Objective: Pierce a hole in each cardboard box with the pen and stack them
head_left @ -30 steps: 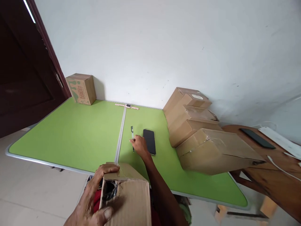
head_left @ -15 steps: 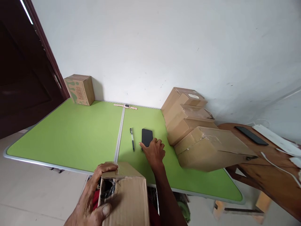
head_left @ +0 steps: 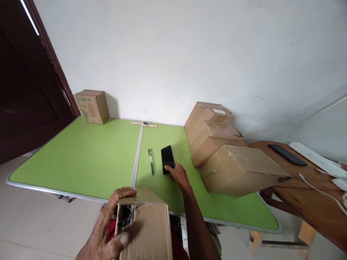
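A cardboard box [head_left: 150,231] with a torn dark hole in its near upper corner stands close to my body. My left hand [head_left: 104,229] grips its left side, thumb on the near face and fingers over the top. Over the green table [head_left: 94,155], my right hand [head_left: 177,174] holds a black smartphone [head_left: 168,159], thumb across its lower screen and fingers underneath. The phone is tilted, its far end pointing toward the wall. Left of the phone lies a pen [head_left: 151,161], apart from my hand.
Several cardboard boxes [head_left: 241,169] line the table's right side. Another box [head_left: 93,108] with green print stands at the far left. A pink-strapped watch [head_left: 145,124] lies by the wall. A wooden table [head_left: 306,184] at right bears a black slab [head_left: 287,154] and a white power strip [head_left: 317,159].
My right hand has closed round the phone's lower right side and tilted it up from the table. My left hand keeps its hold on the box.
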`<state>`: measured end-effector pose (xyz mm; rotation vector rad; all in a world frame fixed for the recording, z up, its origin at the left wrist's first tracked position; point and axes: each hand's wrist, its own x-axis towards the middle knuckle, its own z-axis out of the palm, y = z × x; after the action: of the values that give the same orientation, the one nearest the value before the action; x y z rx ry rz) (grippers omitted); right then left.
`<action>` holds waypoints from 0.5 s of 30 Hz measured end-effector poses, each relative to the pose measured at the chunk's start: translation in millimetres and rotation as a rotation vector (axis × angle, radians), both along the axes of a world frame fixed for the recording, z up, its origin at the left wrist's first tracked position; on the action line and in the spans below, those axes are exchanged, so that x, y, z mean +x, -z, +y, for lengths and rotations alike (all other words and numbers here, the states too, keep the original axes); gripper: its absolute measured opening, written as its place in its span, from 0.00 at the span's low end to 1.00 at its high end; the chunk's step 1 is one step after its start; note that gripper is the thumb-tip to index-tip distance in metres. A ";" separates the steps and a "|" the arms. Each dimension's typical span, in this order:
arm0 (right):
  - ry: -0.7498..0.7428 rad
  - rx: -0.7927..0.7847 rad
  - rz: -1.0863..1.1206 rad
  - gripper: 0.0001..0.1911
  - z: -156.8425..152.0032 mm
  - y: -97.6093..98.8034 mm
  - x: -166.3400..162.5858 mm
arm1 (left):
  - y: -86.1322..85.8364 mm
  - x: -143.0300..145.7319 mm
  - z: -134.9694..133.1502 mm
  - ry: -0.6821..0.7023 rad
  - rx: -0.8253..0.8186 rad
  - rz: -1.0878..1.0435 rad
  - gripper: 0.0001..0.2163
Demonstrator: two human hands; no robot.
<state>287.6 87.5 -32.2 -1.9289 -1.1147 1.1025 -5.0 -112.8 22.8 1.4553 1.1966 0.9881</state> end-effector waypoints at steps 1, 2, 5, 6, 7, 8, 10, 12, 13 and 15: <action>0.001 0.021 0.107 0.11 -7.9 0.4 1.6 | 0.5 -0.8 0.5 0.011 0.004 0.002 0.38; 0.000 0.036 0.209 0.11 -18.3 0.3 2.9 | 1.1 -1.5 1.1 0.018 0.008 0.001 0.38; 0.001 0.075 0.494 0.17 -62.2 -5.0 7.4 | 2.3 -2.4 4.0 0.044 0.029 0.007 0.37; 0.022 0.094 0.613 0.19 -79.5 -9.3 9.9 | 2.1 -2.0 5.6 0.057 0.043 0.015 0.37; 0.057 0.116 0.750 0.21 -97.1 -15.3 13.1 | 1.4 -1.2 7.4 0.068 0.059 0.024 0.36; 0.099 0.132 0.877 0.24 -114.2 -23.2 16.9 | 0.4 0.1 9.3 0.078 0.074 0.028 0.35; 0.176 0.138 1.055 0.27 -145.4 -44.8 25.3 | -2.9 3.5 13.3 0.095 0.092 0.017 0.35; 0.208 0.123 1.150 0.27 -170.6 -71.1 31.4 | -6.9 7.3 16.3 0.113 0.108 -0.003 0.35; 0.196 0.114 1.196 0.27 -181.2 -84.4 32.1 | -9.0 9.2 17.0 0.118 0.123 -0.006 0.35; 0.125 0.057 1.281 0.32 -199.2 -107.2 27.1 | -12.8 12.7 16.7 0.122 0.157 0.004 0.34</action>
<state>314.7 -111.6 75.0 -0.8332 -0.2725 1.7578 7.7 -96.1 35.6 1.6346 1.0387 1.0132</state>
